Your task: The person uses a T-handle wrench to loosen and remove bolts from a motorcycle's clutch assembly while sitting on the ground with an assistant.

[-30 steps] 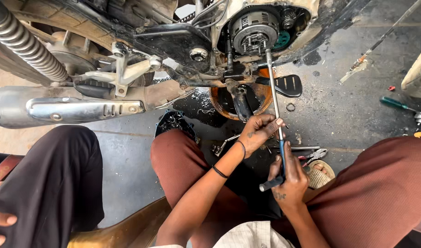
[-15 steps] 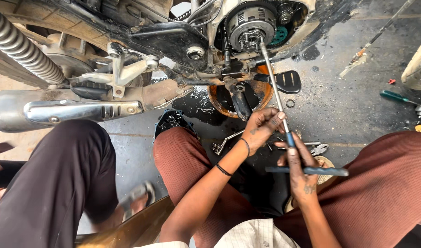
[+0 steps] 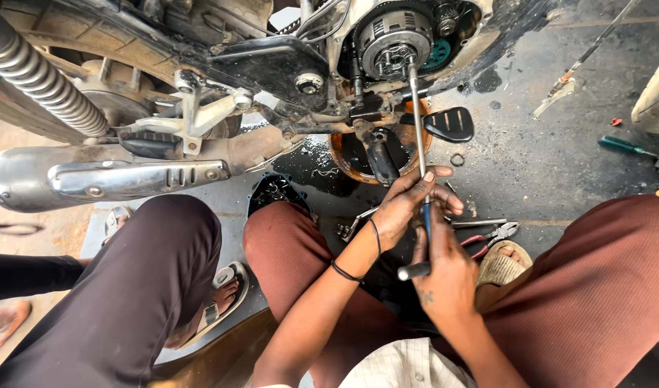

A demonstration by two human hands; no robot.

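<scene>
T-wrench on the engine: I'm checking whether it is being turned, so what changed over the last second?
The T-wrench has its cross handle swung round: half a second ago it lay level across the right hand, now it points toward the camera, only its end showing. The right hand turned with it. The left hand stayed wrapped round the shaft, whose tip stayed on the clutch. The pliers have not moved.

This is a motorbike repair shop, with the work done down on the ground. A motorbike (image 3: 222,93) stands with its side cover off, so the round metal parts inside the engine (image 3: 395,44) show, and the grey concrete floor (image 3: 545,158) has dark oil stains. Tools lie about on it, like pliers (image 3: 491,237) and a green-handled screwdriver (image 3: 624,146), and an orange oil pan (image 3: 358,152) sits under the engine.
</scene>
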